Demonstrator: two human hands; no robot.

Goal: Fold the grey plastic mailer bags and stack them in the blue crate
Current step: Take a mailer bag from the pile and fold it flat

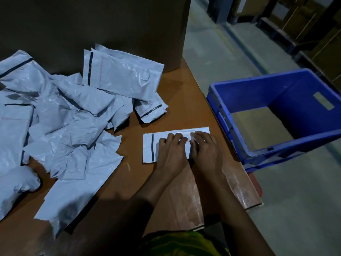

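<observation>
while the left hand (170, 151) and the right hand (207, 147) lie side by side and touch each other, they both press down on one grey bag (148, 145). the fingers of both hands are a little bent and close together, with the tips on the bag. the bag lies flat on the brown table (177, 100), near the right edge, and a black stripe runs down its left end. a big pile of crumpled grey bags (60, 117) sits on the left part of the table, apart from the flat one. the blue crate (258, 85) stands off the table to the right, lower down, and its bottom looks brown. a tall brown box (92, 24) stands behind the pile.
</observation>
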